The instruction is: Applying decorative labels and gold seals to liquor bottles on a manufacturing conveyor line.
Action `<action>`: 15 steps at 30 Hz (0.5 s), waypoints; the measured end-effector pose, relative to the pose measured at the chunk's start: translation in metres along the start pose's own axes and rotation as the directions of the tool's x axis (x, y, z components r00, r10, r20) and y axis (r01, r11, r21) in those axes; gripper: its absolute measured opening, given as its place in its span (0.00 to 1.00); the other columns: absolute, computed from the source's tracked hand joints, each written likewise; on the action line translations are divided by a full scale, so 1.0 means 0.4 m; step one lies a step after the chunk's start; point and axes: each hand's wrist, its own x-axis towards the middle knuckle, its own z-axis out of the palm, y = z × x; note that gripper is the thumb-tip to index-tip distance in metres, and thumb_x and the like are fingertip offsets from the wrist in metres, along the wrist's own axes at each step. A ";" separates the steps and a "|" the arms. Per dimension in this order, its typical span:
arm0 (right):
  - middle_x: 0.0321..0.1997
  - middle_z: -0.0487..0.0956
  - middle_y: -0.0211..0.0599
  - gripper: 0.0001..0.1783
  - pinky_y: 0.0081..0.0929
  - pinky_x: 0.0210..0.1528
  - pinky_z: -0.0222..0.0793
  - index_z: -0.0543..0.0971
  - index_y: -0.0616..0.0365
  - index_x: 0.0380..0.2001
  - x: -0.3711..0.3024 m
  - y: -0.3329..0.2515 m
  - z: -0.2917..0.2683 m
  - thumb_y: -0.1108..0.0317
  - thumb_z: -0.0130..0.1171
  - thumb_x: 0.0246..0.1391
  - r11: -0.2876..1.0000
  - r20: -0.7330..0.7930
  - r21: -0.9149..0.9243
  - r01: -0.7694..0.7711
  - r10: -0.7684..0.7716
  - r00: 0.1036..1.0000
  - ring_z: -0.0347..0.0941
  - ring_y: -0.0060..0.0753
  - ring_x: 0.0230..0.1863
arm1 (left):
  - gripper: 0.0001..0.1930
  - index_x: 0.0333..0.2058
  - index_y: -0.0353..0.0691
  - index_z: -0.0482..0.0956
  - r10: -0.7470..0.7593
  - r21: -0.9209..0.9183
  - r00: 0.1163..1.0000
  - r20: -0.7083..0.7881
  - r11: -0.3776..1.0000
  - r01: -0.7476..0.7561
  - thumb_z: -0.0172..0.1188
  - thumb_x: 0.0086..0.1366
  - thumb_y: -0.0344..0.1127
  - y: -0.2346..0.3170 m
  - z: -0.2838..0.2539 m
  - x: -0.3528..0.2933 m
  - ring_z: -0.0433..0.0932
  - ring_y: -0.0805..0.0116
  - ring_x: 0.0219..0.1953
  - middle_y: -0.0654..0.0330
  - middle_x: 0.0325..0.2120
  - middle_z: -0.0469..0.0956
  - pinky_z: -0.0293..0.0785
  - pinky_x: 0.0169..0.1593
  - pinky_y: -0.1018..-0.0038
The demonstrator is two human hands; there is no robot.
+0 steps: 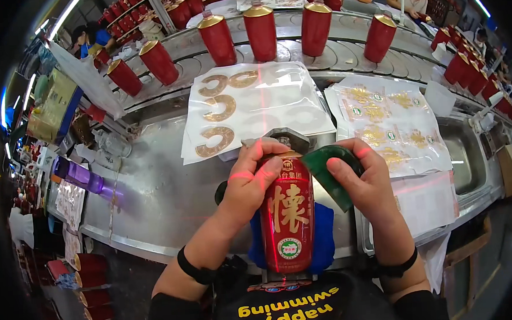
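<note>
One tall red glazed bottle with gold characters and a round green-and-white seal [287,216] is lying on its side in a blue padded cradle [323,229] at the near edge of the steel surface [154,200], neck pointing away from the person. A red laser line is running along its length. The left hand [251,180] is gripping the bottle's shoulder, fingers [266,174] wrapped and pressed together over the gold neck band. The right hand [367,180] is pinching a dark green curved scraper [331,167] between thumb and fingers, its edge sitting just beside the bottle's shoulder.

Judging by the front of the bottle, the lettering and seal are already sitting on it, so the pressing-down looks like the part in hand; whether a neck label is on yet cannot be told, since the hands are covering that spot.

Beyond the hands, clear backing sheets with gold horseshoe-shaped stickers [219,118] are lying mostly peeled, with only a few pieces remaining. Another stack of sheets with gold and green seals [393,124] is sitting to the right, looking fuller. Farther off, several red gold-capped bottles [261,32] are standing upright on the curved conveyor [343,54].
</note>
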 end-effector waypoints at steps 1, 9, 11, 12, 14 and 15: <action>0.32 0.79 0.30 0.14 0.16 0.35 0.69 0.75 0.63 0.41 -0.005 0.002 0.004 0.66 0.62 0.56 1.000 -0.018 0.017 -0.011 0.011 1.000 0.71 0.14 0.33 | 0.16 0.49 0.37 0.72 -0.056 -0.189 0.997 0.051 0.980 0.064 0.55 0.65 0.37 0.008 0.000 0.000 0.68 0.68 0.50 0.58 0.44 0.71 0.64 0.56 0.72; 0.32 0.79 0.30 0.13 0.16 0.34 0.69 0.75 0.62 0.42 -0.009 0.019 0.037 0.66 0.60 0.57 0.999 0.007 0.039 -0.008 0.008 1.000 0.72 0.15 0.32 | 0.21 0.57 0.36 0.63 0.018 -0.064 0.991 0.132 0.998 -0.009 0.49 0.68 0.36 -0.020 -0.021 -0.016 0.71 0.68 0.54 0.54 0.54 0.70 0.68 0.58 0.71; 0.33 0.78 0.27 0.12 0.14 0.33 0.68 0.74 0.61 0.42 -0.011 0.021 0.035 0.65 0.59 0.59 1.000 0.016 0.024 -0.004 0.004 1.000 0.71 0.13 0.32 | 0.21 0.58 0.36 0.63 -0.007 -0.212 0.990 0.143 0.977 0.038 0.49 0.68 0.35 -0.021 -0.021 -0.017 0.71 0.67 0.54 0.54 0.54 0.70 0.67 0.58 0.70; 0.33 0.78 0.27 0.12 0.14 0.33 0.68 0.74 0.61 0.42 -0.011 0.023 0.036 0.65 0.59 0.59 1.000 0.017 0.023 -0.004 0.004 1.000 0.71 0.13 0.32 | 0.21 0.58 0.36 0.63 -0.007 -0.212 0.990 0.142 0.977 0.037 0.49 0.68 0.35 -0.017 -0.021 -0.018 0.71 0.67 0.54 0.54 0.54 0.70 0.67 0.58 0.70; 0.33 0.77 0.27 0.12 0.14 0.33 0.68 0.74 0.61 0.42 -0.011 0.027 0.037 0.65 0.58 0.59 1.000 0.004 -0.010 -0.003 0.003 1.000 0.71 0.13 0.32 | 0.21 0.58 0.37 0.63 -0.035 -0.434 0.986 0.165 0.895 0.104 0.49 0.67 0.33 -0.004 -0.015 -0.020 0.71 0.68 0.54 0.53 0.54 0.70 0.68 0.58 0.70; 0.33 0.77 0.27 0.12 0.14 0.33 0.68 0.74 0.61 0.42 -0.010 0.029 0.036 0.65 0.58 0.59 1.000 0.005 -0.011 -0.004 0.004 1.000 0.71 0.13 0.32 | 0.21 0.58 0.37 0.63 -0.035 -0.435 0.986 0.165 0.894 0.105 0.49 0.67 0.33 -0.003 -0.014 -0.020 0.71 0.68 0.54 0.53 0.54 0.70 0.68 0.58 0.70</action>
